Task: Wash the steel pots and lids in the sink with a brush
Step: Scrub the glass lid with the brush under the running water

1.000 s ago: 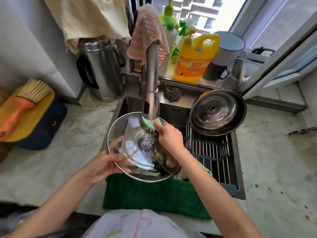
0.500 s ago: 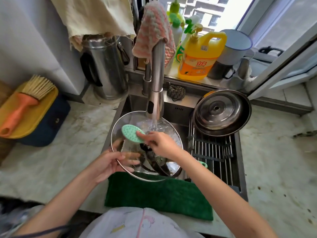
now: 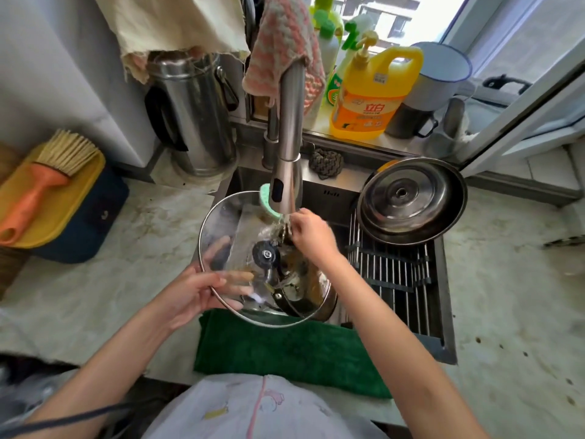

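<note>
Glass lid (image 3: 228,248) unmoved; green brush (image 3: 267,202) seemingly shifted under faucet (image 3: 286,172).

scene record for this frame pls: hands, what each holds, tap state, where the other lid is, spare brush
left hand: grips the glass lid by its near-left rim, lid tilted over the sink
right hand: holds the green brush under the faucet
tap: running, water lands by the right hand
steel lid: sits in a steel pan on the sink's far right, above the wire rack
spare brush: orange-handled brush on the yellow board, left counter, untouched
</note>
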The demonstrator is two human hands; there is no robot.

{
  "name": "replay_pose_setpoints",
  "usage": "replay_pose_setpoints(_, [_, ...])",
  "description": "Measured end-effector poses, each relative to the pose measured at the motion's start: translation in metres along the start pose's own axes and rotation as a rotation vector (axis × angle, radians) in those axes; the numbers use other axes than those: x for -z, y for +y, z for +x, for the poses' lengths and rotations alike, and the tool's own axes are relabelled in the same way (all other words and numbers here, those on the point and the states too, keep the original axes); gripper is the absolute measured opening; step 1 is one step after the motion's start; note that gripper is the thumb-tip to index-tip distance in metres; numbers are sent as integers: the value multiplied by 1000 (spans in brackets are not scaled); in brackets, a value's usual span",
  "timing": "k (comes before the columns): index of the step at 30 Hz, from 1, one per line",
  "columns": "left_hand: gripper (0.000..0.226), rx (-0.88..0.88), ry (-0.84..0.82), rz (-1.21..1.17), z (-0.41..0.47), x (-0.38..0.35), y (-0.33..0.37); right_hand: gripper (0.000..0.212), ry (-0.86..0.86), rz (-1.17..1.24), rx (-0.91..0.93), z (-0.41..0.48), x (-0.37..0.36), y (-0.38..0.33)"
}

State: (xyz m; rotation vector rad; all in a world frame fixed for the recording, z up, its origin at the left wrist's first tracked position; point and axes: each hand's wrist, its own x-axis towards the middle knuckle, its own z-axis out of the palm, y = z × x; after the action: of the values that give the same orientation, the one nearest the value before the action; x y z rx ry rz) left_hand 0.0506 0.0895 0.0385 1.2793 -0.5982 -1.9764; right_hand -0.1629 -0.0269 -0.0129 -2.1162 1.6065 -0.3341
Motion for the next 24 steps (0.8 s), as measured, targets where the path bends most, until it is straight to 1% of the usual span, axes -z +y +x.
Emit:
replay_pose_setpoints(1, [71,-2,22,-19,-3,0,0,42,-20,-34,-35,1,7,13])
replay_pose_setpoints(2, [72,-9,45,-42,-4,0,2,47,-62,-81,-21,-1,15,28])
replay_pose_setpoints(4, [76,-25,66,-67,-6,1,2,54,-173,-98,88,-19,26,47])
replay_pose_setpoints(6, [71,-63,87,-86,-4,2,2,55,-322,-72,204,-43,23,46])
replay_pose_setpoints(7, [70,-77,105,-92,-1,3,1,55,-320,-96,213,-50,18,46])
replay_pose_setpoints(8, [69,-89,116,-89,1,3,1,55,-252,-125,175,-50,15,48])
replay_pose_setpoints(9, [70,-100,119,-78,4,2,1,55,-157,-131,78,-48,12,51])
replay_pose_setpoints(10, [71,-108,115,-63,8,0,1,55,-98,-96,-23,-48,10,51])
replay_pose_setpoints(11, [73,-117,118,-50,12,-1,1,55,-97,-20,-72,-49,9,44])
replay_pose_setpoints(12, [75,-126,127,-45,16,-2,1,54,-138,80,-41,-52,5,34])
replay_pose_setpoints(13, [76,-131,142,-51,19,-4,2,54,-200,157,33,-58,3,23])
replay_pose_setpoints(14, [76,-133,153,-64,22,-6,2,54,-254,177,119,-65,2,14])
replay_pose_setpoints(15, [75,-134,165,-83,25,-6,2,54,-276,137,175,-69,1,13])
replay_pose_setpoints(16, [74,-143,175,-98,27,-6,1,55,-248,69,166,-66,3,18])
replay_pose_setpoints(18, [73,-161,184,-99,28,-7,-2,55,-132,-86,-24,-49,13,37])
replay_pose_setpoints(19, [74,-168,187,-99,29,-6,-2,54,-104,-102,-105,-43,16,40])
replay_pose_setpoints(20, [75,-173,193,-101,30,-6,-3,52,-133,-47,-127,-45,16,36])
replay_pose_setpoints(21, [75,-178,198,-104,31,-7,-3,49,-194,47,-86,-51,15,25])
replay_pose_setpoints(22, [75,-181,204,-109,32,-6,-3,47,-268,140,-5,-60,13,12])
replay_pose_setpoints(23, [75,-184,211,-123,33,-7,-3,48,-343,189,91,-71,13,2])
replay_pose_setpoints(24, [74,-193,220,-139,34,-7,-2,50,-384,169,177,-77,14,0])
